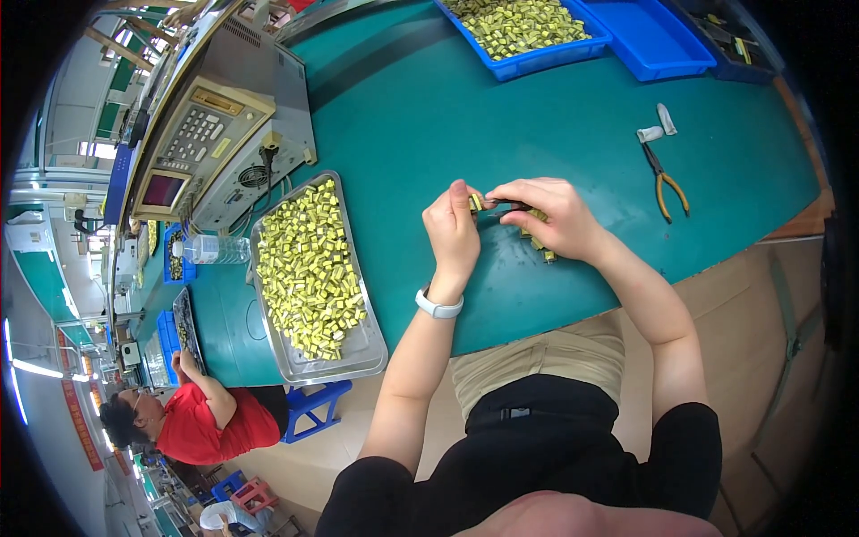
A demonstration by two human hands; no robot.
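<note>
My left hand (453, 231), a pale band on its wrist, pinches a small yellow block-shaped component (475, 204) between thumb and fingers. My right hand (564, 219) is closed on a dark slim tool (508, 207), whose tip meets the component. What kind of tool it is, the fingers hide. Under the right palm, on the green table (403, 134), lie several more yellow components (537, 234), partly covered by the hand. To my left, a metal tray (371, 356) holds a heap of the same components.
Pliers with orange handles (664, 183) and two white finger covers (658, 125) lie at the right. Farther back are a blue bin (548, 61) of components and a blue tray (658, 49). A bench instrument (206, 134) and plastic bottle (217, 250) stand left, near a person in red (219, 425).
</note>
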